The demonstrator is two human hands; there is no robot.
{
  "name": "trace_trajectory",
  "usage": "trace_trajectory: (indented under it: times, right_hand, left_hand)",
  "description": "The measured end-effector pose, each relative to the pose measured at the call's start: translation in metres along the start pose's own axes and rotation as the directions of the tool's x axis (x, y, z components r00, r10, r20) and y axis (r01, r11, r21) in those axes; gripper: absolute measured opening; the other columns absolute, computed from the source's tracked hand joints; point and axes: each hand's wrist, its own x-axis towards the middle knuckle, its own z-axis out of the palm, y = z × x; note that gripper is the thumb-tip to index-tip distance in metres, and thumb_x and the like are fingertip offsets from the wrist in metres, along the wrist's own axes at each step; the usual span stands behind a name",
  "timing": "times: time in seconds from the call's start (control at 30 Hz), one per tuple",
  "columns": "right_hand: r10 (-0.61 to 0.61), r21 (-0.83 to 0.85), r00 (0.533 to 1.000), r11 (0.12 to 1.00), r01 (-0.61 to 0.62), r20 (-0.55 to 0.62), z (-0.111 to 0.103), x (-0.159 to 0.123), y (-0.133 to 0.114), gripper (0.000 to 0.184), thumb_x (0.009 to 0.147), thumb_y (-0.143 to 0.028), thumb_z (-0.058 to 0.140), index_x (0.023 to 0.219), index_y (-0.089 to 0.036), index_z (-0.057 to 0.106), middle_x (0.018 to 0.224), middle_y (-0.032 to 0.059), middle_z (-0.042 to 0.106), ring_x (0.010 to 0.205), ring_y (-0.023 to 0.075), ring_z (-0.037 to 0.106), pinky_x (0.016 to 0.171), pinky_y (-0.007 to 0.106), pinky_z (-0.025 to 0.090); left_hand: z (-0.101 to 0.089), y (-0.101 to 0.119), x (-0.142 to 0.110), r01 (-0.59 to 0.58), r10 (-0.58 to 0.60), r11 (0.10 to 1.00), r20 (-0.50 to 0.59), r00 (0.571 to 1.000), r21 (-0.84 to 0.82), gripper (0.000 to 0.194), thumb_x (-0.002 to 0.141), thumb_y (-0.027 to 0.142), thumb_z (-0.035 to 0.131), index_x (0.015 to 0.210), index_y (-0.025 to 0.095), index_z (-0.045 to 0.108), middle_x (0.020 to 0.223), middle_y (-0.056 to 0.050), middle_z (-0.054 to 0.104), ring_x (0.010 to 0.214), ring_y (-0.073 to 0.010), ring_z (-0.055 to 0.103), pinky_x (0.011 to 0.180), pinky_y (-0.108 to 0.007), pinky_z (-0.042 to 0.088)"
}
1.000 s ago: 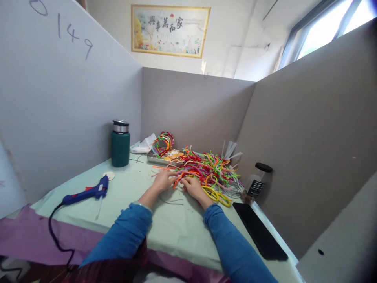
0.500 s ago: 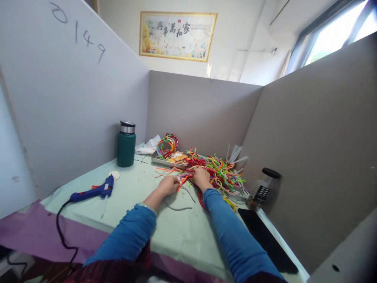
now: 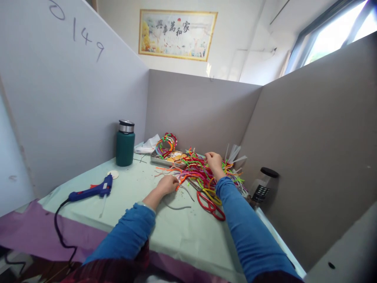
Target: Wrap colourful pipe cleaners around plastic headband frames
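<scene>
My left hand (image 3: 167, 184) is closed low over the table, its fingertips pinching an orange pipe cleaner (image 3: 182, 181). Above the back of a tangled pile of coloured pipe cleaners (image 3: 203, 173) is my right hand (image 3: 215, 162), thumb and fingers pressed together; whatever may be between them is too small to make out. Red-handled scissors (image 3: 211, 205) lie on the cloth between my arms, blades partly under the pile. A grey pipe cleaner (image 3: 178, 207) curves on the cloth beside my left hand.
A metal tray (image 3: 165, 162) behind my hands holds small round pieces and pipe-cleaner rings (image 3: 166, 145). To the left stand a green bottle (image 3: 125, 147) and a blue glue gun (image 3: 91, 192) with its cord. A dark-lidded container (image 3: 265, 184) is at right, near clear sticks (image 3: 234, 153).
My right hand has moved up and away from my left hand, over the pile, uncovering the scissors. My left hand has stayed almost in place.
</scene>
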Motion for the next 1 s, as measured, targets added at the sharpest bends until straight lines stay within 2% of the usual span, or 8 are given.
trace_trajectory:
  times: [0.2, 0.33, 0.43, 0.57, 0.67, 0.73, 0.87, 1.0]
  right_hand:
    - [-0.144, -0.151, 0.956, 0.971, 0.187, 0.256, 0.022, -0.026, 0.001, 0.029, 0.085, -0.028, 0.047, 0.094, -0.018, 0.073, 0.094, 0.006, 0.072, 0.086, 0.018, 0.064, 0.076, 0.024, 0.043]
    - [-0.077, -0.34, 0.943, 0.921, 0.191, 0.322, 0.039, -0.045, 0.004, 0.033, 0.084, -0.026, 0.052, 0.113, -0.019, 0.065, 0.108, 0.0101, 0.069, 0.096, 0.0204, 0.062, 0.079, 0.027, 0.043]
    - [-0.072, -0.363, 0.937, 0.91, 0.202, 0.341, 0.04, -0.052, 0.006, 0.026, 0.084, -0.027, 0.051, 0.101, -0.02, 0.069, 0.102, 0.0097, 0.07, 0.092, 0.0199, 0.063, 0.075, 0.026, 0.042]
    - [-0.111, -0.197, 0.987, 0.971, 0.133, 0.118, 0.026, -0.046, 0.006, 0.033, 0.088, -0.032, 0.042, 0.085, -0.017, 0.071, 0.091, 0.0083, 0.07, 0.082, 0.0177, 0.061, 0.072, 0.024, 0.041]
    - [-0.007, 0.091, 0.994, 0.996, 0.017, -0.106, 0.014, -0.039, 0.006, 0.041, 0.087, -0.037, 0.037, 0.084, -0.013, 0.07, 0.077, 0.0075, 0.069, 0.069, 0.0174, 0.058, 0.064, 0.025, 0.042]
    - [0.028, 0.227, 0.99, 0.974, 0.004, -0.14, 0.009, -0.04, 0.005, 0.045, 0.087, -0.042, 0.036, 0.087, -0.011, 0.069, 0.072, 0.0071, 0.067, 0.065, 0.0177, 0.056, 0.06, 0.025, 0.042]
    - [-0.126, 0.289, 0.99, 0.947, 0.139, -0.064, 0.011, -0.062, -0.005, 0.039, 0.088, -0.039, 0.04, 0.093, -0.014, 0.069, 0.087, 0.0082, 0.07, 0.078, 0.0191, 0.06, 0.071, 0.027, 0.046]
    - [-0.335, 0.208, 0.939, 0.927, 0.313, 0.08, 0.031, -0.097, -0.02, 0.027, 0.089, -0.03, 0.046, 0.095, -0.019, 0.07, 0.098, 0.0065, 0.069, 0.091, 0.0173, 0.061, 0.085, 0.026, 0.044]
  left_hand:
    - [0.002, -0.001, 0.0, -0.01, 0.01, 1.0, 0.002, 1.0, -0.001, 0.027, 0.077, 0.027, 0.051, 0.087, 0.021, 0.076, 0.091, -0.007, 0.073, 0.084, -0.0198, 0.063, 0.07, -0.026, 0.042]
    - [0.0, 0.001, 0.0, 0.004, -0.004, 1.0, 0.003, 1.0, 0.0, 0.027, 0.078, 0.028, 0.052, 0.089, 0.021, 0.075, 0.092, -0.007, 0.073, 0.086, -0.0199, 0.063, 0.07, -0.026, 0.041]
    - [-0.001, 0.002, 0.0, 0.006, -0.006, 1.0, 0.004, 1.0, 0.006, 0.026, 0.078, 0.027, 0.052, 0.088, 0.021, 0.075, 0.093, -0.007, 0.072, 0.086, -0.0196, 0.063, 0.071, -0.025, 0.042]
    - [0.0, 0.001, 0.001, 0.002, -0.002, 1.0, -0.015, 1.0, -0.005, 0.025, 0.077, 0.025, 0.053, 0.085, 0.021, 0.075, 0.093, -0.007, 0.072, 0.086, -0.0191, 0.063, 0.073, -0.025, 0.042]
    - [0.0, 0.0, 0.002, 0.011, -0.012, 0.999, -0.043, 0.999, -0.031, 0.023, 0.077, 0.023, 0.053, 0.082, 0.021, 0.075, 0.089, -0.006, 0.072, 0.085, -0.019, 0.062, 0.074, -0.025, 0.042]
    - [0.0, 0.001, 0.003, 0.011, -0.017, 0.998, -0.095, 0.995, -0.065, 0.024, 0.078, 0.024, 0.052, 0.083, 0.02, 0.075, 0.087, -0.007, 0.072, 0.084, -0.019, 0.062, 0.074, -0.026, 0.041]
    - [-0.003, 0.006, 0.005, -0.027, -0.028, 0.944, -0.163, 0.986, -0.327, 0.029, 0.081, 0.034, 0.052, 0.089, 0.016, 0.073, 0.078, -0.005, 0.068, 0.074, -0.0165, 0.058, 0.068, -0.025, 0.041]
    - [-0.001, 0.008, 0.007, -0.039, -0.035, 0.666, -0.084, 0.996, -0.745, 0.046, 0.078, 0.052, 0.054, 0.101, 0.015, 0.068, 0.072, -0.002, 0.062, 0.062, -0.0124, 0.054, 0.056, -0.022, 0.04]
